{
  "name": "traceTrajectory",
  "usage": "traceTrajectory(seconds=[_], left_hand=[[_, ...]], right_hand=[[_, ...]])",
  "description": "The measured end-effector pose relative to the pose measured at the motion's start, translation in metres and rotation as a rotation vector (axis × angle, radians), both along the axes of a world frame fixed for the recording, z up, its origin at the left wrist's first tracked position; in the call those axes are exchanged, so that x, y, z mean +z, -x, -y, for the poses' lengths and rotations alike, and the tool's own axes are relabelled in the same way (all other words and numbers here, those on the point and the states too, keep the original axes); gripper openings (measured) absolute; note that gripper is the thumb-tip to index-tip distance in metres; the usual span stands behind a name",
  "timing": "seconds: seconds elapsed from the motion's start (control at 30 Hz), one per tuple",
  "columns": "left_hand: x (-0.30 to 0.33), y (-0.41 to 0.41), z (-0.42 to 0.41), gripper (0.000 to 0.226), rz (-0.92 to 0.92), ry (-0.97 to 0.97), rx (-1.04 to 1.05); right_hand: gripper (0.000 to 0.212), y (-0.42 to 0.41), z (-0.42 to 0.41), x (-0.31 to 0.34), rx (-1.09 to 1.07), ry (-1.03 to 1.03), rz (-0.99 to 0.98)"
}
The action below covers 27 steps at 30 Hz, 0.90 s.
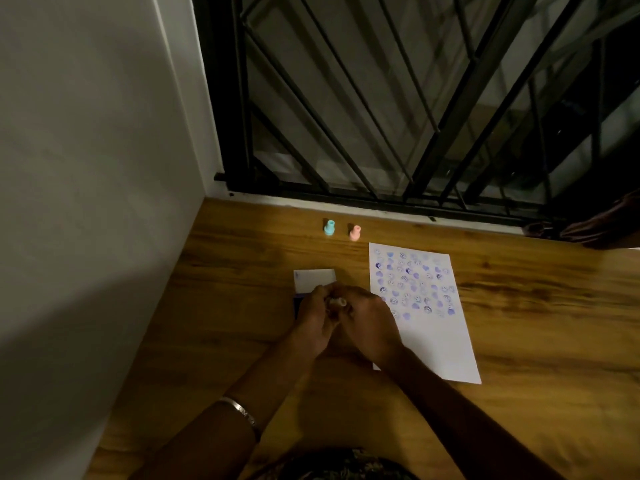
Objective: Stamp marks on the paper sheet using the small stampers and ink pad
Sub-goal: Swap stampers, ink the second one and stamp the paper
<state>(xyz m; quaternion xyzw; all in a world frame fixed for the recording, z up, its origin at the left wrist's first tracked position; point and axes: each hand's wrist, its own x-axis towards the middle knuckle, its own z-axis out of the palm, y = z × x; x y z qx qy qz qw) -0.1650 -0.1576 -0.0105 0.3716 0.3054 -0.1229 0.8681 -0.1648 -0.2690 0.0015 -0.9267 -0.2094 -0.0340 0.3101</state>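
Observation:
A white paper sheet (pixel 433 327) lies on the wooden table (pixel 519 323), its upper half covered with several purple stamp marks. Left of it sits the ink pad (pixel 298 304) with its white lid (pixel 314 278) raised behind it. My left hand (pixel 313 322) and my right hand (pixel 367 323) meet above the pad, fingers curled round a small pale stamper (pixel 337 301) held between them. Most of the pad is hidden by my left hand. A teal stamper (pixel 329 228) and a pink stamper (pixel 355 233) stand upright near the table's far edge.
A white wall (pixel 86 202) borders the table on the left. A black metal window grille (pixel 415 98) rises behind the far edge. Another person's hand (pixel 602 225) rests at the far right by the sill.

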Motion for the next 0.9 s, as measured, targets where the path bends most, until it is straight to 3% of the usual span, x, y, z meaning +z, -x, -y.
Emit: traceTrajectory(seconds=[0.3,0.4,0.57,0.77,0.9], left_hand=[[-0.001,0.001,-0.001,0.026,-0.056,0.020,-0.027],[0.000,-0.004,-0.002,0.030,-0.073,-0.031,-0.043],[0.004,-0.015,-0.003,0.018,-0.093,-0.100,-0.059],[0.007,-0.034,-0.010,0.022,0.020,-0.431,-0.126],[-0.004,-0.055,-0.026,0.028,0.138,-0.806,-0.103]], right_hand=[[0.031,-0.002,-0.005,-0.007,0.020,0.038,0.007],[0.035,-0.004,-0.007,-0.005,0.047,0.048,0.027],[0.031,-0.014,-0.007,-0.007,0.037,0.021,-0.040],[0.024,-0.040,-0.006,-0.004,0.053,-0.022,-0.104],[0.026,-0.073,-0.002,0.002,0.020,0.154,-0.042]])
